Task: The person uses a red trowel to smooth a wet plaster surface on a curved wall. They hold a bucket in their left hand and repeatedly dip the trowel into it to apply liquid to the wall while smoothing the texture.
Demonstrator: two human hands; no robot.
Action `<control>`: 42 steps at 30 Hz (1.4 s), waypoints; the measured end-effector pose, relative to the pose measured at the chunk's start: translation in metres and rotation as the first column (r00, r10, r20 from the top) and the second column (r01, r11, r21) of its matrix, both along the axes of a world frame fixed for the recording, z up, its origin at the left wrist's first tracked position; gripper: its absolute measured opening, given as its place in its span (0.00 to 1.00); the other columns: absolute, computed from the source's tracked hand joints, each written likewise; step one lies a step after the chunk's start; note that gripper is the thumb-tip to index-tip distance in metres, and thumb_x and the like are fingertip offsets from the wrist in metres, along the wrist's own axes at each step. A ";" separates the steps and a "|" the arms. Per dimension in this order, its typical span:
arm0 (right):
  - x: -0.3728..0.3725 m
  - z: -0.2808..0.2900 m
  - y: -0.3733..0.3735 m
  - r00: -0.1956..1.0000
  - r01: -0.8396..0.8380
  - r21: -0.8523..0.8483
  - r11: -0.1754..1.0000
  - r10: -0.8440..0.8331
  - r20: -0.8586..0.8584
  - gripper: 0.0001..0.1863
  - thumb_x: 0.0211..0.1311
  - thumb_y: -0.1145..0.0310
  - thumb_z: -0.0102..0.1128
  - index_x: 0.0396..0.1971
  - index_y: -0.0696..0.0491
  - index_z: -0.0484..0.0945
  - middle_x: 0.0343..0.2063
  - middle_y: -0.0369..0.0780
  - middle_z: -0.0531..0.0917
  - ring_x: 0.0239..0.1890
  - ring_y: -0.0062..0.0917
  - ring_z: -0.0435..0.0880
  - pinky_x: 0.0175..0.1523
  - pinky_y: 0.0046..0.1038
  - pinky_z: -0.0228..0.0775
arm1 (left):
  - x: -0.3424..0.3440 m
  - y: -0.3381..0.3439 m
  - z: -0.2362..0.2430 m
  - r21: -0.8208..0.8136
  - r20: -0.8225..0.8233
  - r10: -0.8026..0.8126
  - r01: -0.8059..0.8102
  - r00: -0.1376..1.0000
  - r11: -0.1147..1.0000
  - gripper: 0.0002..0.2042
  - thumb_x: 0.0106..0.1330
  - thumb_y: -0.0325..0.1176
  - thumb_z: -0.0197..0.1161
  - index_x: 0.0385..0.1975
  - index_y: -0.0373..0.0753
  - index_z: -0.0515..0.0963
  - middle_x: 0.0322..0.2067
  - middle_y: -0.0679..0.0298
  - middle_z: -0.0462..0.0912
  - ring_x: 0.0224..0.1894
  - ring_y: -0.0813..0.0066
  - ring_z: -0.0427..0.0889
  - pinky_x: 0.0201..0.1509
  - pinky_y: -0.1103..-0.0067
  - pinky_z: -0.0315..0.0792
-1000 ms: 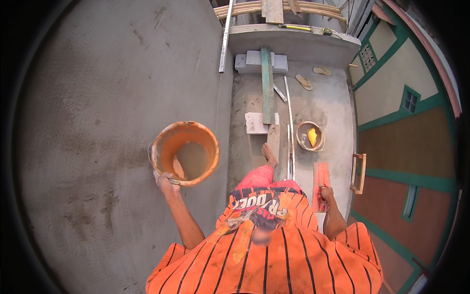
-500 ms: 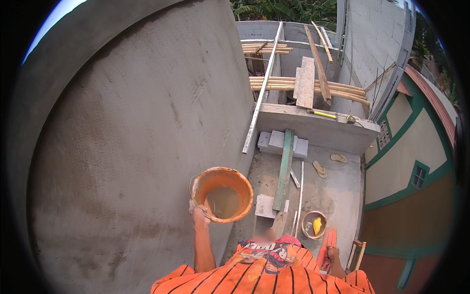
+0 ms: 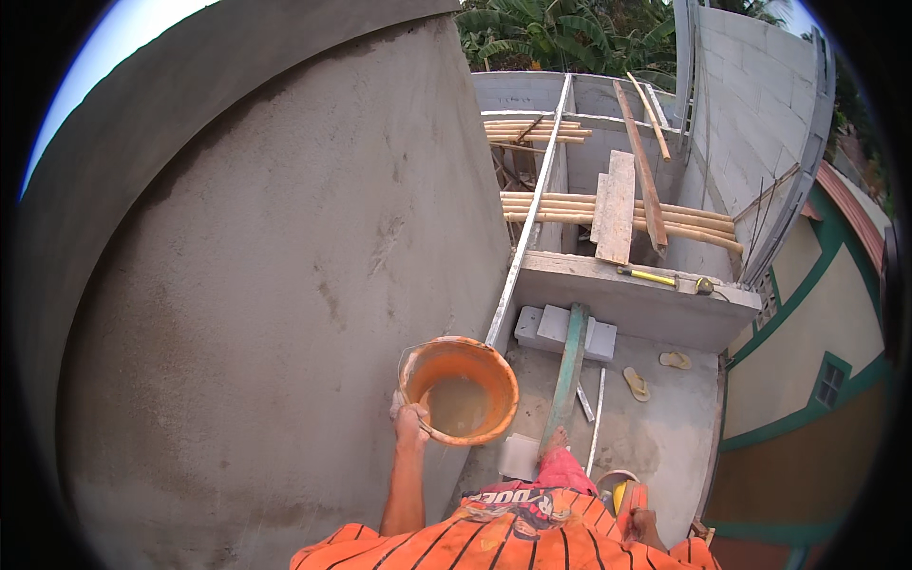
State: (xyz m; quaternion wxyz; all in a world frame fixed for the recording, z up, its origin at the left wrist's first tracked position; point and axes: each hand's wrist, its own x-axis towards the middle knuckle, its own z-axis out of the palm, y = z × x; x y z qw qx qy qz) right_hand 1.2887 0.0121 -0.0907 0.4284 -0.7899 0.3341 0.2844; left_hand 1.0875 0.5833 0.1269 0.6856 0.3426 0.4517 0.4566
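My left hand (image 3: 410, 420) is closed around the rim of an orange bucket (image 3: 494, 375) at its near left side. Murky grey-brown water (image 3: 454, 407) lies in the bottom of the bucket, and its thin wire handle rests against the left rim. Beside my hip, my right hand (image 3: 647, 528) is closed on a long, flat, orange-red tool (image 3: 635, 496); its exact kind is unclear. Just behind that tool stands a second bucket (image 3: 619, 475), partly hidden, with something yellow inside.
A grey plastered wall (image 3: 247, 285) rises along my left. Ahead, a green plank (image 3: 570, 370) leans on pale blocks (image 3: 553, 325). Sandals (image 3: 636, 384) lie on the concrete floor. A hammer with a yellow handle (image 3: 648, 276) and a tape measure (image 3: 703, 285) sit on the low wall.
The view has tilted up, so the surroundings appear lower. The orange bucket, still in my left hand, sits slightly further right. My bare foot now shows at the green plank's near end.
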 end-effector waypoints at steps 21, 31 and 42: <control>0.290 0.164 0.343 0.640 -0.645 0.091 0.759 0.471 0.608 0.22 0.57 0.53 0.62 0.45 0.55 0.79 0.25 0.37 0.82 0.23 0.20 0.78 0.28 0.25 0.71 | 0.209 0.133 0.018 -0.009 -0.011 -0.198 0.198 0.980 0.980 0.31 0.38 0.11 0.42 0.50 0.34 0.67 0.42 0.57 0.73 0.44 0.63 0.78 0.49 0.72 0.78; 0.310 0.333 0.551 -0.400 -0.847 -0.462 -0.262 0.887 0.231 0.18 0.54 0.54 0.60 0.37 0.53 0.83 0.36 0.47 0.84 0.41 0.39 0.84 0.46 0.38 0.75 | 0.293 0.125 0.031 0.123 -0.011 -0.221 0.221 0.975 0.968 0.34 0.35 0.15 0.44 0.52 0.33 0.70 0.43 0.59 0.76 0.42 0.70 0.76 0.43 0.80 0.74; 0.403 0.282 0.649 -0.558 -0.700 -0.555 -0.449 0.829 0.032 0.21 0.50 0.49 0.62 0.37 0.50 0.83 0.34 0.46 0.84 0.39 0.39 0.84 0.43 0.39 0.76 | 0.385 0.176 0.017 0.062 0.045 -0.149 0.147 0.988 0.987 0.31 0.42 0.13 0.42 0.53 0.34 0.70 0.40 0.61 0.77 0.26 0.80 0.74 0.23 0.87 0.69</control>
